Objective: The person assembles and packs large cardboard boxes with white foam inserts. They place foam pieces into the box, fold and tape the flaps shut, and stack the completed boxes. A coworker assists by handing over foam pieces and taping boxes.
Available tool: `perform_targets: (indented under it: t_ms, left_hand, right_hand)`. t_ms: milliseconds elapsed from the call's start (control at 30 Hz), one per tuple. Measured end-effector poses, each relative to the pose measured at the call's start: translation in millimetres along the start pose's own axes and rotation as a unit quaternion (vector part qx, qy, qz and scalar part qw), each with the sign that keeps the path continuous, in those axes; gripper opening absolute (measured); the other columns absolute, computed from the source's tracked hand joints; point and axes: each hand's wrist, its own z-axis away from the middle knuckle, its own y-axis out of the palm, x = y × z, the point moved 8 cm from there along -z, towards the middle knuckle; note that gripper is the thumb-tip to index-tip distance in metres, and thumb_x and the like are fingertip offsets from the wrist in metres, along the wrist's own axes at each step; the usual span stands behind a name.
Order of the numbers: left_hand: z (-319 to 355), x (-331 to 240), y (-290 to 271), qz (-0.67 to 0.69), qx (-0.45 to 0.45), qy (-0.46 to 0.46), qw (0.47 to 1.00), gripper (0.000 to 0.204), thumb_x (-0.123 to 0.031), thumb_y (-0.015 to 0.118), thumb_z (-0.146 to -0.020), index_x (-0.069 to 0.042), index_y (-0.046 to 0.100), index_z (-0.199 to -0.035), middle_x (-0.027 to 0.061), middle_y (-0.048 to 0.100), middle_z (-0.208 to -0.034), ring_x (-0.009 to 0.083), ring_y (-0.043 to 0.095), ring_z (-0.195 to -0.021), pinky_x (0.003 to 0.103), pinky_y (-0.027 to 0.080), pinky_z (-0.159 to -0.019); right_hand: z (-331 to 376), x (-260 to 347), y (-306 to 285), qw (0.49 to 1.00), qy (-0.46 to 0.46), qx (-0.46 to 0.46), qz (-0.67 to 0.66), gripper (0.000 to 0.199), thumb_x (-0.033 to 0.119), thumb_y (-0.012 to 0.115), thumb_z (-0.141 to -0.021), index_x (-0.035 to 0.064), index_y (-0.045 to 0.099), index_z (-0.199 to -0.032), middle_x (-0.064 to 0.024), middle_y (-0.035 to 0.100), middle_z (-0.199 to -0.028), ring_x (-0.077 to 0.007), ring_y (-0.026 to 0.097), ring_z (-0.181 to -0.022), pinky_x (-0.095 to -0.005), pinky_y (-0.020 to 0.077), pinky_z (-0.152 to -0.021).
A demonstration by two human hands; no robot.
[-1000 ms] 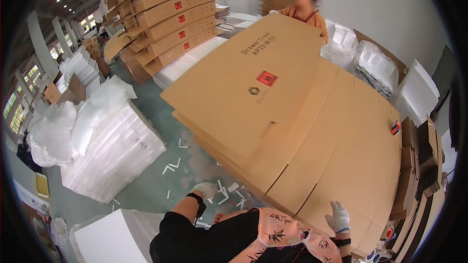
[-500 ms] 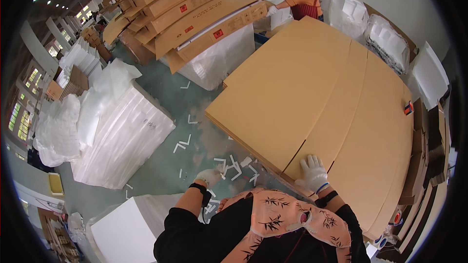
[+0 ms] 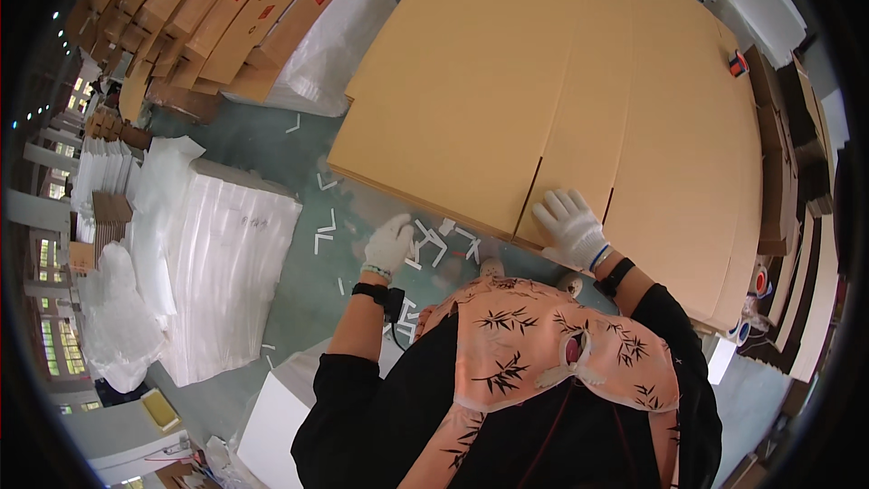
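Right hand (image 3: 572, 226) lies spread on flattened carton (image 3: 561, 109); left hand (image 3: 389, 245) curls loosely, hold unclear; upper left, red-labelled cartons (image 3: 213, 14) are cropped.

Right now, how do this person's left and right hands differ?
The right hand lies on the flat cardboard, while the left hand hangs over the green floor. The right hand is spread; the left hand is loosely curled. Both wear white gloves and dark wristbands.
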Motion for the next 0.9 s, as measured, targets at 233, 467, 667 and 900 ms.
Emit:
perform_targets:
  t_ms: [233,467,667,900]
  left_hand:
    - [-40.0,-58.2,-11.8,-0.117,-0.163,0.094,0.975,0.046,-0.025,0.062,-0.085,-0.004,0.058,-0.125,0.0238,0.052,-0.135,0.0395,0.053,-0.120,0.044,0.043,-0.102]
    - [-44.9,-56.9,7.1,-0.144,-0.152,0.107,0.972,0.051,-0.026,0.063,-0.083,-0.003,0.055,-0.127,0.0269,0.046,-0.138,0.0433,0.042,-0.128,0.048,0.039,-0.106]
    - [-47.3,-44.8,3.7,-0.099,-0.156,0.038,0.982,0.066,-0.029,0.066,-0.083,-0.004,0.043,-0.139,0.0273,0.039,-0.145,0.0448,0.037,-0.134,0.049,0.035,-0.109]
    - [-60.3,33.3,0.8,0.500,-0.259,-0.147,0.813,0.073,-0.016,0.063,-0.090,-0.003,0.023,-0.149,0.0214,0.037,-0.147,0.0326,0.044,-0.131,0.043,0.041,-0.105]
  right_hand:
    - [5.6,12.9,-15.6,0.997,-0.003,-0.065,0.032,0.046,0.021,0.069,-0.071,0.0044,0.055,-0.111,-0.0132,0.058,-0.105,-0.0298,0.057,-0.100,-0.0399,0.0443,-0.088]
    - [0.4,-40.9,-36.7,0.979,0.143,-0.038,0.142,0.009,0.013,0.058,-0.080,0.0080,0.053,-0.086,-0.0083,0.060,-0.071,-0.0266,0.065,-0.069,-0.0385,0.0521,-0.057]
    - [-5.2,-69.1,-64.1,0.975,0.202,-0.036,0.081,0.014,0.019,0.059,-0.083,0.0073,0.068,-0.084,-0.0134,0.066,-0.070,-0.0316,0.069,-0.070,-0.0423,0.0544,-0.058]
    - [-2.3,-67.8,-96.9,0.978,0.195,-0.062,0.049,0.016,0.024,0.060,-0.084,0.0088,0.065,-0.080,-0.0131,0.065,-0.069,-0.0341,0.066,-0.066,-0.0448,0.0527,-0.056]
